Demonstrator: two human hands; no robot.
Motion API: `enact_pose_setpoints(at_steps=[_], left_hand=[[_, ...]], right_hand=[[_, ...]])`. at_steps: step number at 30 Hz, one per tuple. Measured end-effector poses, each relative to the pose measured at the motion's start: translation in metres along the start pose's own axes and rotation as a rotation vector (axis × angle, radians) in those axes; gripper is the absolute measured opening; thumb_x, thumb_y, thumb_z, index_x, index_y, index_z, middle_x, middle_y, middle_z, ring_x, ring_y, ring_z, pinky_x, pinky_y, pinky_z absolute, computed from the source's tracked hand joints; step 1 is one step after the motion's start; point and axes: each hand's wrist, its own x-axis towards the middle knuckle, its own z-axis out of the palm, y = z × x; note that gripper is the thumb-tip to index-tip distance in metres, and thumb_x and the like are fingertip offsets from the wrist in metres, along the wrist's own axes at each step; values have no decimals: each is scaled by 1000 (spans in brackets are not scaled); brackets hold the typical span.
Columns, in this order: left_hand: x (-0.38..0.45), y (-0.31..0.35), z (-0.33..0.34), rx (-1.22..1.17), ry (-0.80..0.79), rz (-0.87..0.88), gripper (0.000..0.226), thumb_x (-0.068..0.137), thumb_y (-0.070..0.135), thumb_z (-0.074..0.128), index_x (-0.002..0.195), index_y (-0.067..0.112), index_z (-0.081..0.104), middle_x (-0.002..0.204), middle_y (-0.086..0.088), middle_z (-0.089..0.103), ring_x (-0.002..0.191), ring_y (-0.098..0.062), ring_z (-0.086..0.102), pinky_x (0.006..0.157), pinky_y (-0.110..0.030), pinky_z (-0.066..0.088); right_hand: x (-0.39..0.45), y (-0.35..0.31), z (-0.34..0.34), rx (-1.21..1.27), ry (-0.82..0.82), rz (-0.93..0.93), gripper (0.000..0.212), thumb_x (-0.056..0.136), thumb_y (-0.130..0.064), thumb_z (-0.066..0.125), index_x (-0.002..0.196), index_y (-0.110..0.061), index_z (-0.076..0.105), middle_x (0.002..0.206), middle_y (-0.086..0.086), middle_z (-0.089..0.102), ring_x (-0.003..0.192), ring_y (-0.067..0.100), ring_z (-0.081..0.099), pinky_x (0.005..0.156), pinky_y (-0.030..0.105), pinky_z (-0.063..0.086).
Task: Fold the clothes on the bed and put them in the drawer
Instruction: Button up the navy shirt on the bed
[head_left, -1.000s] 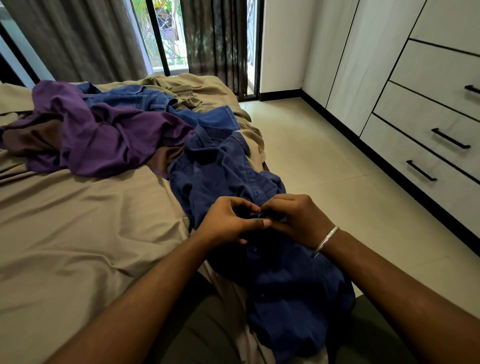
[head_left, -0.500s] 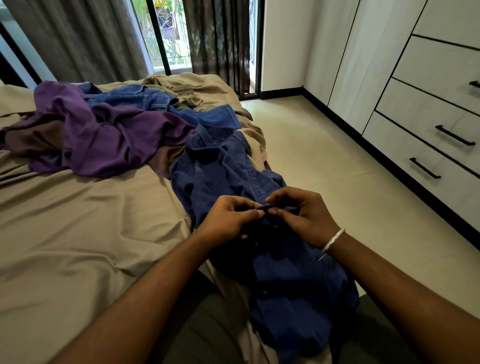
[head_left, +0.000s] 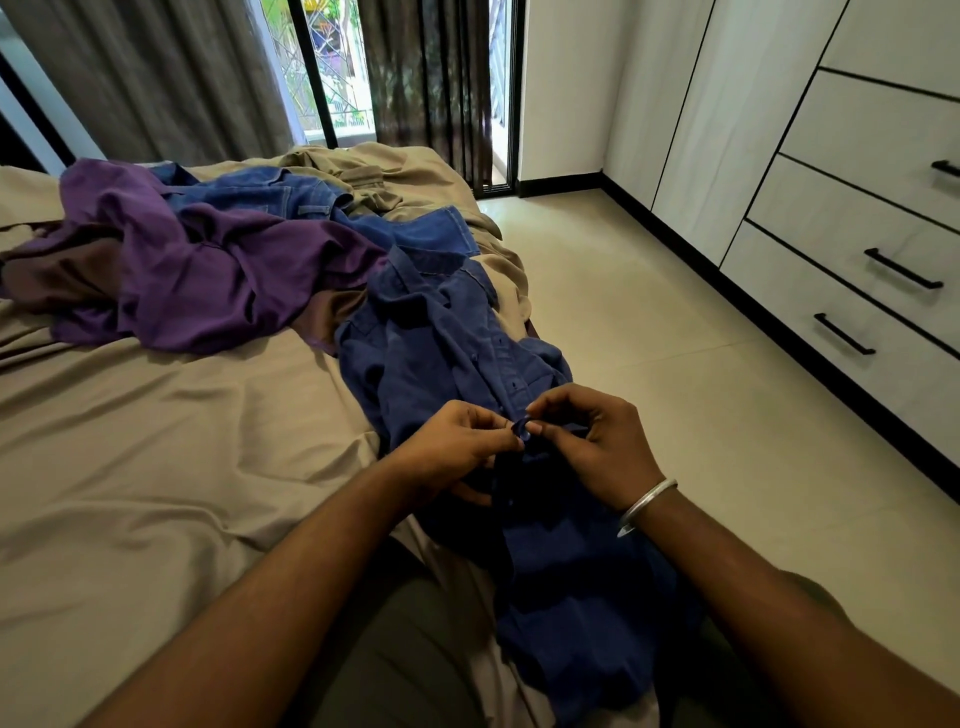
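On bed edge: both hands (head_left: 524, 441) pinch crumpled blue shirt (head_left: 447, 353) placket.

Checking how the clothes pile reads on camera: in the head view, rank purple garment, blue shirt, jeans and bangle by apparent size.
1. Blue shirt, though nearness inflates it
2. Purple garment, close behind
3. Jeans, partly covered
4. Bangle

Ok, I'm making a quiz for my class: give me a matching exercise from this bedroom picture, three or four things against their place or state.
Things:
1. blue shirt
2. purple garment
3. drawers
4. bangle

Places or states:
A. closed, along the right wall
B. on the right wrist
C. pinched at its button strip by the left hand and the right hand
D. crumpled on the bed, beyond the hands

Pairs: 1-C, 2-D, 3-A, 4-B
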Motion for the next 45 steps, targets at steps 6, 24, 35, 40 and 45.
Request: enact_pose_setpoints(at_steps=[6, 24, 35, 40, 45], left_hand=[[0, -1, 0, -53, 24, -9, 15, 94, 25, 66, 92, 13, 74, 83, -6, 70, 76, -19, 68, 61, -39, 59], [-3, 2, -1, -229, -83, -247, 18, 100, 16, 53, 95, 4, 66, 86, -10, 70, 80, -18, 71, 68, -43, 62], [10, -15, -15, 598, 445, -24, 21, 77, 32, 81, 91, 30, 66, 77, 7, 67, 75, -8, 63, 58, -19, 43], [10, -22, -16, 781, 284, -85, 32, 70, 40, 87, 93, 28, 69, 80, 12, 62, 85, -12, 63, 73, -26, 50], [12, -22, -16, 802, 277, -74, 26, 73, 41, 85, 91, 27, 73, 88, 7, 69, 89, -13, 64, 80, -29, 54]], right_hand=[[-7, 1, 0, 36, 53, 30, 16, 80, -2, 78, 85, -16, 73, 83, -7, 73, 83, 7, 70, 78, 16, 53], [-39, 14, 23, -81, 93, 79, 32, 75, -18, 85, 104, -14, 73, 95, -6, 73, 89, 2, 68, 82, 17, 54], [-81, 18, 12, -109, -311, 20, 18, 72, -4, 71, 87, -14, 67, 77, -11, 66, 60, 3, 59, 57, 11, 44], [-88, 7, 12, -114, -457, -116, 14, 69, -6, 68, 81, -13, 65, 73, -7, 63, 61, 6, 57, 56, 18, 45], [-83, 11, 12, -35, -370, -7, 11, 83, -15, 64, 92, -9, 68, 81, -3, 68, 64, 3, 63, 59, 22, 50]])
